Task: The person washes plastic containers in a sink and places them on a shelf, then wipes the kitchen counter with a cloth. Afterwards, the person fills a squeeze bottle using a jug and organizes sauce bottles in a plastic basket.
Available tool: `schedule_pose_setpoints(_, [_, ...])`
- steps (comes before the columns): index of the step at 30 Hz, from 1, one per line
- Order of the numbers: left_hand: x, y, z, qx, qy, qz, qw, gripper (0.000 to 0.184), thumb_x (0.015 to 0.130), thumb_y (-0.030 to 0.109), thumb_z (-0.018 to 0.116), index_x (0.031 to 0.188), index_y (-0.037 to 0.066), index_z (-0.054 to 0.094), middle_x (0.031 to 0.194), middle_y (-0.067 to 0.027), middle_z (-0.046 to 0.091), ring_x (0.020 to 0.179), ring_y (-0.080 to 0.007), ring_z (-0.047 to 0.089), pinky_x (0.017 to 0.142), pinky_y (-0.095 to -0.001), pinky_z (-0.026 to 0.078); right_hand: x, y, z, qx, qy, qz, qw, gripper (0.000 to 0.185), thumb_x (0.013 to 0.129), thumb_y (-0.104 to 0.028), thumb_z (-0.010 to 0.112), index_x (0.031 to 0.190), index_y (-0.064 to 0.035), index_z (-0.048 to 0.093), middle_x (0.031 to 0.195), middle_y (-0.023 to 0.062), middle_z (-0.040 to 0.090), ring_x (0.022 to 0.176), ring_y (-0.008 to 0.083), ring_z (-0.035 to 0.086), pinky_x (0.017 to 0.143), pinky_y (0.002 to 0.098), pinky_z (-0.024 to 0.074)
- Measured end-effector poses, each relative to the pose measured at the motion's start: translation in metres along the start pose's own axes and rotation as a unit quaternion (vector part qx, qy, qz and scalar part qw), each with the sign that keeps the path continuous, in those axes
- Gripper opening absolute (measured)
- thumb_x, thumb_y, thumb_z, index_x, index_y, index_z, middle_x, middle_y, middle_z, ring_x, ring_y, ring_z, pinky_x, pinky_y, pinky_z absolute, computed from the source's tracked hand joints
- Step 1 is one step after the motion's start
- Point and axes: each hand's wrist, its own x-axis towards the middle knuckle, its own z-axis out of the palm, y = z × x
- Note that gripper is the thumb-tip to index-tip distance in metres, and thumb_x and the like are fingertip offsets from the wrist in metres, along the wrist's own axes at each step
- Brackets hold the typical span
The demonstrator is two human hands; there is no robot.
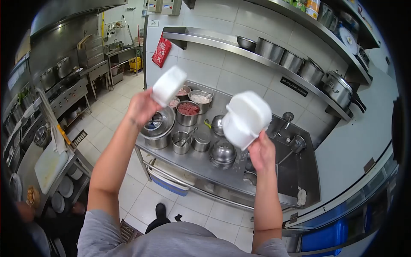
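Observation:
My left hand (143, 108) is raised and closed on a white foam container (170, 85), which is tilted and slightly blurred. Over the counter's right part, my right hand (262, 152) grips the lower edge of more white foam containers (247, 119); whether they are a stack or one with a lid, I cannot tell. Both hands are apart, above the steel counter (182, 159). Below them stand a pot of red meat (188, 109), a pot of pale food (200, 97), a large steel pot (157, 139), a small pot with utensils (181, 143) and upturned steel bowls (223, 152).
A sink (295, 171) with a faucet (287, 118) is on the right. Steel pots (269, 49) line the wall shelf (214, 40). At left are a cutting board (51, 169) and stoves (72, 90). A co-worker's arm (26, 212) shows at lower left.

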Motion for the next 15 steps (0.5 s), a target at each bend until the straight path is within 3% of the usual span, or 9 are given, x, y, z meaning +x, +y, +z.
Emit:
schedule_pose_setpoints(7, [0.233, 0.086, 0.029, -0.053, -0.023, 0.070, 0.996, 0.040, 0.105, 0.017, 0.026, 0.138, -0.006, 0.031, 0.140, -0.0225, 0.043, 0.129, -0.0386, 0.046, 0.106, -0.0605, 0.039, 0.224, 0.018, 0.104, 0.149, -0.027, -0.123, 0.981, 0.039, 0.101, -0.027, 0.048, 0.132, -0.0036, 0.047, 0.136, 0.0119, 0.050, 0.130, 0.0283, 0.044, 0.112, 0.0470, 0.0333])
schedule_pose_setpoints(9, [0.300, 0.105, 0.032, -0.103, -0.021, 0.086, 0.991, 0.040, 0.106, 0.019, 0.024, 0.138, -0.005, 0.031, 0.141, -0.0227, 0.041, 0.131, -0.0392, 0.044, 0.106, -0.0634, 0.037, 0.296, 0.034, 0.139, 0.254, -0.015, -0.143, 0.957, 0.037, 0.102, -0.029, 0.047, 0.128, -0.0036, 0.049, 0.131, 0.0125, 0.052, 0.127, 0.0286, 0.046, 0.114, 0.0481, 0.0318])
schedule_pose_setpoints(12, [0.392, 0.114, 0.014, -0.151, -0.014, 0.065, 0.986, 0.040, 0.106, 0.020, 0.024, 0.138, -0.004, 0.032, 0.141, -0.0227, 0.041, 0.131, -0.0392, 0.044, 0.107, -0.0645, 0.036, 0.425, 0.076, 0.160, 0.290, -0.008, -0.158, 0.944, 0.038, 0.102, -0.031, 0.045, 0.124, -0.0002, 0.048, 0.132, 0.0155, 0.051, 0.126, 0.0304, 0.047, 0.114, 0.0486, 0.0322])
schedule_pose_setpoints(15, [0.441, 0.116, -0.001, -0.158, 0.015, 0.067, 0.985, 0.039, 0.106, 0.021, 0.029, 0.136, -0.004, 0.033, 0.136, -0.0243, 0.043, 0.126, -0.0407, 0.047, 0.103, -0.0624, 0.042, 0.504, 0.112, 0.184, 0.327, 0.012, -0.147, 0.933, 0.038, 0.104, -0.030, 0.042, 0.119, 0.0037, 0.047, 0.129, 0.0194, 0.051, 0.125, 0.0341, 0.048, 0.114, 0.0492, 0.0334])
